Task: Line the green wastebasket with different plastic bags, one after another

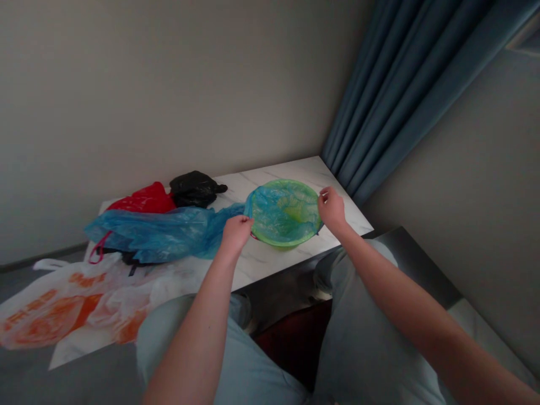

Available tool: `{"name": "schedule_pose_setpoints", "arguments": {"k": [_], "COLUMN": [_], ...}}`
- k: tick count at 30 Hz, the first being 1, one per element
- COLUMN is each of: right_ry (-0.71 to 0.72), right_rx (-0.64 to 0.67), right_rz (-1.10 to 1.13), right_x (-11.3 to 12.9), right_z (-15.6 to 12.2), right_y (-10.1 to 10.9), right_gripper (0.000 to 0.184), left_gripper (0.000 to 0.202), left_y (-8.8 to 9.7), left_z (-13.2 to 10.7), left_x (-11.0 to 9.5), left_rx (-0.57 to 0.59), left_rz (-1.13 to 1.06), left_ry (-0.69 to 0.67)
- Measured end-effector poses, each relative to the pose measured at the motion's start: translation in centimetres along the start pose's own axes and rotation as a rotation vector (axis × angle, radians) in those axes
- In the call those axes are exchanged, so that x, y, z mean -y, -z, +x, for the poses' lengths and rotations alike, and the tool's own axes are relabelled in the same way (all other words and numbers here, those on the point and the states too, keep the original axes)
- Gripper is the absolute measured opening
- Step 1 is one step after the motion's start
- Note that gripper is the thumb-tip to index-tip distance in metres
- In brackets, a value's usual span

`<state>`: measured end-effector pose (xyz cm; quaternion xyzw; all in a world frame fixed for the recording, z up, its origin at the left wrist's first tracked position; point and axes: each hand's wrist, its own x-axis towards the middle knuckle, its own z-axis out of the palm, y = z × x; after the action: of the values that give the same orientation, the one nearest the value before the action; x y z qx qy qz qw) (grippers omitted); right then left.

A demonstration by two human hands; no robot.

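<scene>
A round green basin stands on the white marbled table, with a thin blue plastic bag spread inside it and over its rim. My left hand is closed at the basin's near left rim, fingertips pinching the bag's edge. At the right rim, my right hand is also closed, thumb and fingers together on the bag's edge there. A long crumpled stretch of blue plastic lies left of the basin and reaches up to it; I cannot tell whether it is one piece with the lining.
Behind the blue plastic are a red plastic bag and a black plastic bag. White-and-orange carrier bags cover the table's left end. A blue curtain hangs at the right corner. My knees are close to the table's front edge.
</scene>
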<state>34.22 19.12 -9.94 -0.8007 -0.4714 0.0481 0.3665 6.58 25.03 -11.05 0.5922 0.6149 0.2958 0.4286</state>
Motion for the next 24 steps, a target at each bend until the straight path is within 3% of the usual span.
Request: {"name": "schedule_pose_setpoints", "arguments": {"k": [6, 10, 13, 20, 24], "right_ry": [0.167, 0.152, 0.09, -0.174, -0.285], "right_rx": [0.07, 0.064, 0.099, 0.258, 0.3], "right_rz": [-0.011, 0.044, 0.121, 0.527, 0.577], "right_x": [0.5, 0.6, 0.5, 0.7, 1.2], "right_z": [-0.9, -0.9, -0.6, -0.4, -0.5], "right_y": [0.2, 0.6, 0.6, 0.3, 0.7], "right_gripper": [0.019, 0.013, 0.008, 0.01, 0.007], "left_gripper": [0.014, 0.015, 0.012, 0.013, 0.014], "left_y": [-0.4, -0.4, -0.4, -0.3, -0.3], "left_z": [-0.2, -0.1, 0.0, 0.2, 0.3], "left_x": [-0.4, -0.3, -0.2, -0.5, -0.4], "left_rx": [0.031, 0.077, 0.1, 0.054, 0.031], "left_rz": [-0.027, -0.205, -0.318, -0.396, -0.37], "left_ry": [-0.066, -0.043, 0.002, 0.081, 0.073]}}
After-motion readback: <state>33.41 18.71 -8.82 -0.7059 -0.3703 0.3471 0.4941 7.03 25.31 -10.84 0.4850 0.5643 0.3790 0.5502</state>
